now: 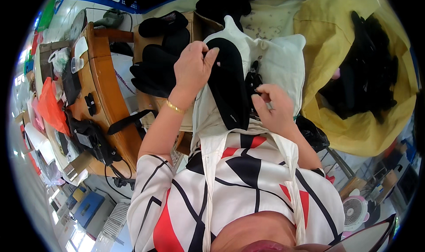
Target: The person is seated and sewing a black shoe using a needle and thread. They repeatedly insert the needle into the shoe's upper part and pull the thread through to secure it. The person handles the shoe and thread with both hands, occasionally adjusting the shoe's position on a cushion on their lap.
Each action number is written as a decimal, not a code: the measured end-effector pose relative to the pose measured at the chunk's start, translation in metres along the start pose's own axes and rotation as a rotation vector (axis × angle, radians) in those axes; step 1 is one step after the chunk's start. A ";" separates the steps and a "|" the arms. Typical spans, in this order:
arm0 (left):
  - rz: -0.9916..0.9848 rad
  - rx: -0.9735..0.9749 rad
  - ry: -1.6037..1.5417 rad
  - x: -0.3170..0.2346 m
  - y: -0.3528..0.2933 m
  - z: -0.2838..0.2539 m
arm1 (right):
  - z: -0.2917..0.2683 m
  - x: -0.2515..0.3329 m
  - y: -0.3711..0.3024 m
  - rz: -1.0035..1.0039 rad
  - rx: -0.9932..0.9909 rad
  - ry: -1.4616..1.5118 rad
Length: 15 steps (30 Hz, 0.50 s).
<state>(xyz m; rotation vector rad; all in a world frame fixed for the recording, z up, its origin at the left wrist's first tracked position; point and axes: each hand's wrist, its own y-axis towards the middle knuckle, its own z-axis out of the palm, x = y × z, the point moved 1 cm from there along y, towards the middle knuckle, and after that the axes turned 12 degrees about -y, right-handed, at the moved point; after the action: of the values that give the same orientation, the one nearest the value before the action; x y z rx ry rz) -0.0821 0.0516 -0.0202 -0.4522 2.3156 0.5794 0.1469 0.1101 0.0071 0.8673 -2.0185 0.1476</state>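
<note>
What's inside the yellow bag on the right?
The yellow bag holds a heap of black pieces, with a small pink bit at its edge. Anything beneath the heap is covered.

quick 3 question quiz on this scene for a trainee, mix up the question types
1. True or false: the left hand pinches the top of the black fabric piece.
2. The big bag at the right, full of black pieces, is: A blue, B yellow, C red.
3. Fill in: on the left wrist sits a gold ____.

Key:
1. True; the right hand is at the piece's lower right edge.
2. B
3. bracelet
</note>
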 end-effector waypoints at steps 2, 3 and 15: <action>0.057 -0.002 0.058 -0.022 0.001 -0.012 | -0.016 0.005 -0.002 -0.080 -0.037 -0.031; 0.077 0.028 0.089 -0.037 -0.001 -0.012 | -0.022 0.009 -0.003 -0.115 -0.030 -0.019; -0.254 0.195 0.025 -0.029 -0.003 0.003 | -0.032 0.025 -0.004 0.107 0.574 0.629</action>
<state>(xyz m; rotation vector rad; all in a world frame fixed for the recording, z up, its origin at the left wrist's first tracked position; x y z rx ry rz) -0.0589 0.0553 -0.0032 -0.6498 2.2635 0.2238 0.1631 0.1071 0.0444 0.9069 -1.4301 0.9719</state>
